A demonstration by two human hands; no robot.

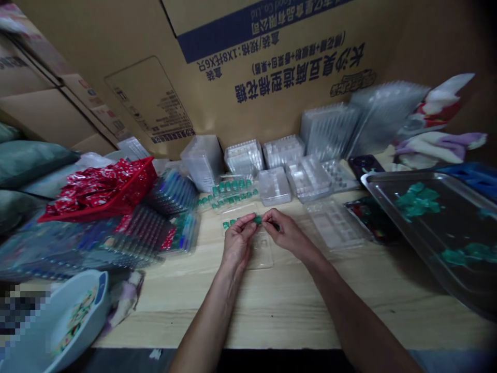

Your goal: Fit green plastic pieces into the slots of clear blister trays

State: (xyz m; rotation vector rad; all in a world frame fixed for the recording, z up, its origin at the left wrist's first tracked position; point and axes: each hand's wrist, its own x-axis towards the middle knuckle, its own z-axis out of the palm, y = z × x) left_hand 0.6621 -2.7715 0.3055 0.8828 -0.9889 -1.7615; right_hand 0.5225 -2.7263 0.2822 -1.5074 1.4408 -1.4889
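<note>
My left hand [236,241] and my right hand [286,233] meet over the wooden table, pinching a small strip of green pieces [243,221] between them. The right fingertips hold its end near a darker green bit, and the left fingers grip the strip further along. Below the hands lies a clear plastic blister tray [261,256], partly hidden by them. Just behind, another clear tray [234,191] holds a row of green pieces in its cells.
A metal tray [423,233] at the right holds green clusters. Stacks of clear trays [283,151] line the cardboard box wall [272,62]. At the left are a red basket [134,186] with red-and-white wrappers, packaged rows of tubes [173,192], and a pale bowl [73,321].
</note>
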